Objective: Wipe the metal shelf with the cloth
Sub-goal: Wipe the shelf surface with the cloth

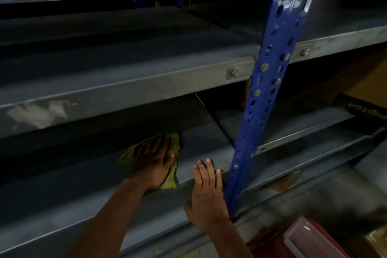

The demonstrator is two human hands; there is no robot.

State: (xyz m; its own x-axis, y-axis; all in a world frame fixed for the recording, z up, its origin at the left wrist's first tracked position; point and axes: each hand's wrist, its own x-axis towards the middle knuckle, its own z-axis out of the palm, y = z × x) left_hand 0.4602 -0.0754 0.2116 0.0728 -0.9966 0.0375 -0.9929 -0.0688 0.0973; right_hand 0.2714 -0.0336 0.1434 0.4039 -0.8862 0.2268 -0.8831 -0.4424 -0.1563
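A yellow-green cloth (pixel 174 142) lies on the grey metal shelf (pixel 88 176), near its front edge. My left hand (pixel 154 161) presses flat on the cloth with its fingers spread, covering most of it. My right hand (pixel 206 192) rests flat over the shelf's front lip, fingers straight, just left of the blue post (pixel 270 81). It holds nothing.
Another grey shelf (pixel 125 81) hangs close above, leaving a low, dark gap. The perforated blue post stands right of my hands. A dark box with lettering (pixel 364 109) sits on the right bay. A red bin with a clear lid (pixel 310 239) sits below right.
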